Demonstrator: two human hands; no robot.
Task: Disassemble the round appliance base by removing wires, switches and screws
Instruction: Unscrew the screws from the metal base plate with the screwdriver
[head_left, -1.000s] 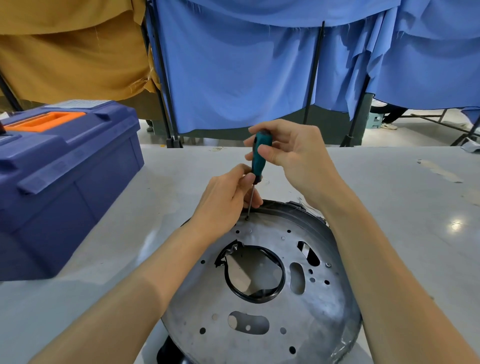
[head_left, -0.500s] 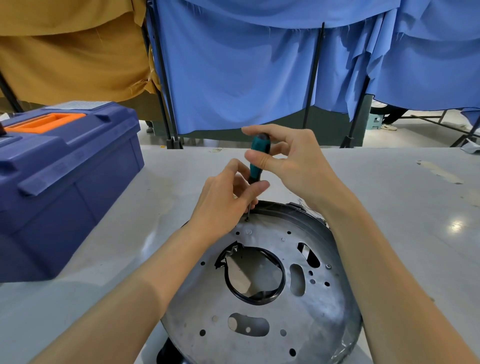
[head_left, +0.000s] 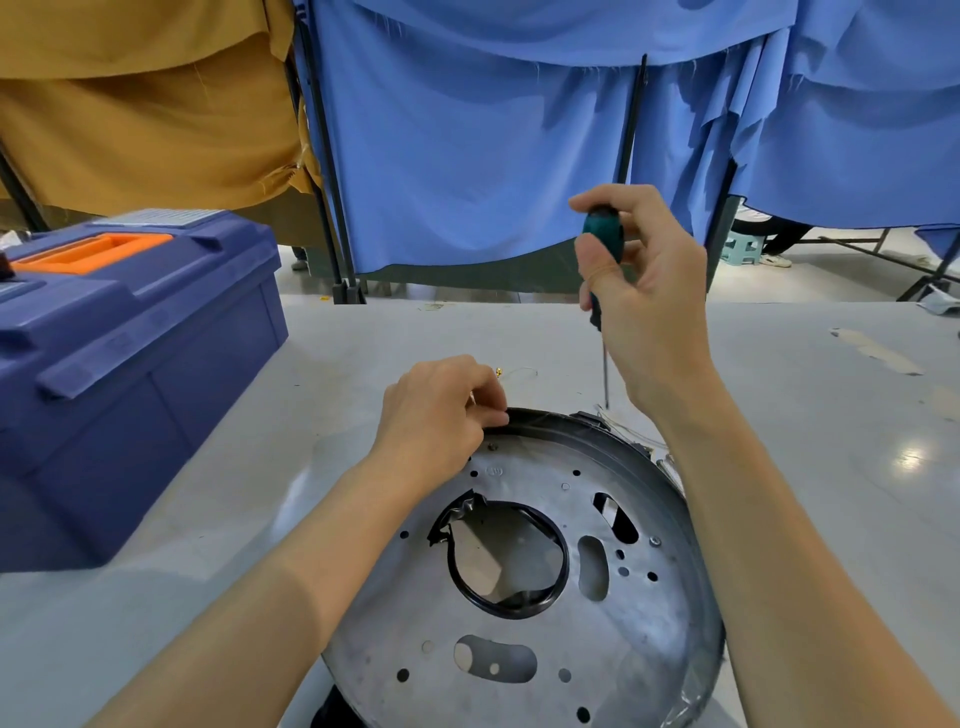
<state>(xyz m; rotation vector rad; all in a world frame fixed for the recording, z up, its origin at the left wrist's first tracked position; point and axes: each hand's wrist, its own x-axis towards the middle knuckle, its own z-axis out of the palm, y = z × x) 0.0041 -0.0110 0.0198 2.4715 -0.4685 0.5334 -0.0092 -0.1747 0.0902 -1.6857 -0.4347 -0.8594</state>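
- Pinching at the base's (head_left: 524, 613) eleven-o'clock rim, the left hand (head_left: 441, 410) is perhaps holding a screw.
- The right hand (head_left: 649, 306) is gripping the screwdriver (head_left: 602, 234) above one o'clock.
- The base is lying on the table (head_left: 358, 358); a slipping pinch is risking losing the screw.

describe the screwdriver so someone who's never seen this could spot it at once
Start at the round metal base lying on the grey table. Just past its far rim the right hand grips the screwdriver upright, tip down. Its teal handle and thin metal shaft set it apart from the blue toolbox at left.
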